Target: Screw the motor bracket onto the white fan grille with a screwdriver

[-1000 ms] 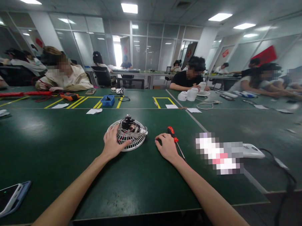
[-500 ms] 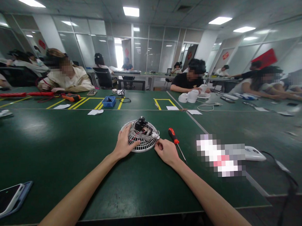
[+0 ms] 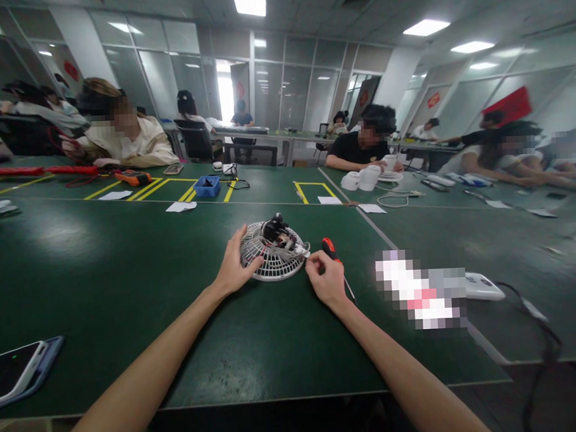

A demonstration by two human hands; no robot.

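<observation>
A round white fan grille (image 3: 276, 269) lies on the green table in front of me. On top of it sit a black fan motor (image 3: 274, 227) and a bundle of grey wires. My left hand (image 3: 235, 263) holds the grille's left side, fingers stretched along the rim and thumb over the near bars. At the right rim, my right hand (image 3: 326, 275) is closed in a pinch at the end of a pale wire (image 3: 305, 250); the fingertips partly hide what is in them. Just beyond that hand lies a red and black screwdriver (image 3: 331, 249), its shaft partly covered.
To the left lies a phone (image 3: 18, 371). Right of the hands are a pixelated bright object (image 3: 410, 290) and a white device (image 3: 482, 287) with a black cable. Farther back are a blue bin (image 3: 207, 186), paper slips, white cups (image 3: 363, 178) and co-workers seated across the table.
My right hand has moved slightly right, away from the grille's rim, with the pale wire end drawn outward. The left hand stays on the grille, which has shifted a little.
</observation>
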